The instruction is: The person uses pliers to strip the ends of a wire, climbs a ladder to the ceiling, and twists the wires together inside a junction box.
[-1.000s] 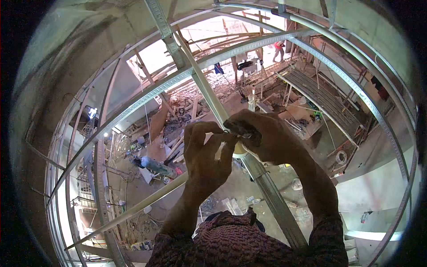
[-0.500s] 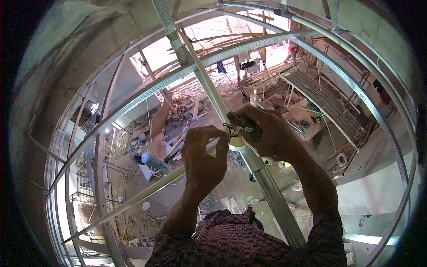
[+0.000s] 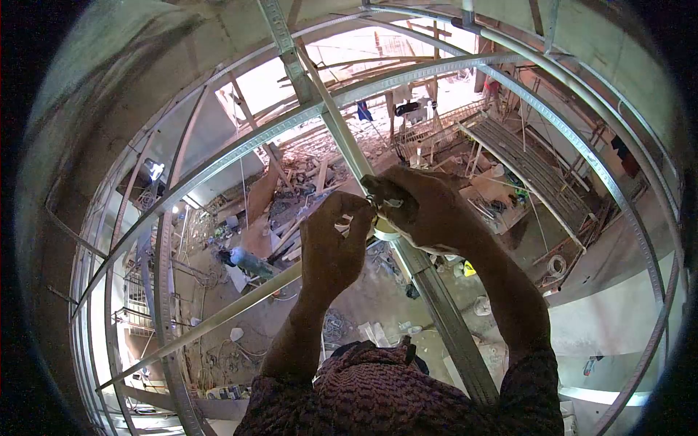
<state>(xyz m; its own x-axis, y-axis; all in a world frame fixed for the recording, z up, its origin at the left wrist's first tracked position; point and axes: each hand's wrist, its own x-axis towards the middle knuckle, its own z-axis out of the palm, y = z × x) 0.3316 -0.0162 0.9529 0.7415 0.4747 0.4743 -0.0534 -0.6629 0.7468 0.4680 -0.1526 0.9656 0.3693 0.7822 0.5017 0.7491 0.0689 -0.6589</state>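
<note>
Both hands meet over a round white junction box point(image 3: 387, 231) where pale pipes come together. My left hand point(image 3: 333, 243) is closed in a pinch at the dark wires by the box, its thumb and forefinger forming a loop. From the other side my right hand point(image 3: 429, 212) pinches at the same spot, its fingertips almost touching the left ones. The wires are mostly hidden behind the fingers. A pale pipe point(image 3: 349, 149) runs up and away from the box, and another pale pipe point(image 3: 240, 312) slants down to the left. Below the box lies a metal channel point(image 3: 454, 330).
A curved metal strip point(image 3: 240, 149) crosses in front of me, and more curved framing point(image 3: 582, 138) arcs round the right. Far below are a blue cylinder point(image 3: 251, 261), a slatted platform point(image 3: 531, 174), a coil point(image 3: 557, 265) and scattered rubble point(image 3: 298, 171).
My hands have drawn closer together over the box, and the wires that showed between them are now largely covered. The left hand's fingers have shifted slightly; the view has moved a little.
</note>
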